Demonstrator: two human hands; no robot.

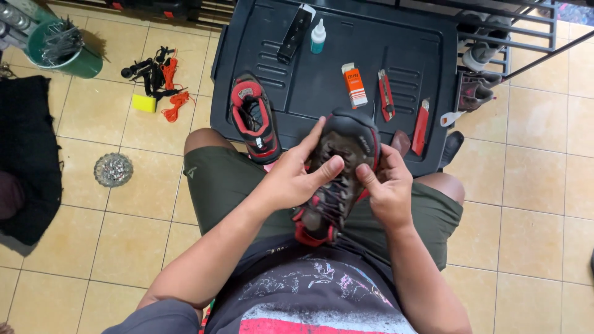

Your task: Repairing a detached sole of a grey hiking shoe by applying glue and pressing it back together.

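A worn brown-and-red laced shoe (337, 179) is held over the lap, toe toward a black plastic tray (427, 74). It is gripped by the left hand (291, 176) and the right hand (387, 188), fingers closed around its sides, thumbs pressed on the upper. A matching red-and-black shoe (253, 117) is seen on the tray's left edge.

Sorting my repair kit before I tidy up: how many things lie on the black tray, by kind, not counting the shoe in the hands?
Shoes: 1, the red and black shoe
Utility knives: 2, one red knife and another
Boxes: 2, an orange and white box and a long black box
Glue bottles: 1, teal
Total: 6, all on the black tray
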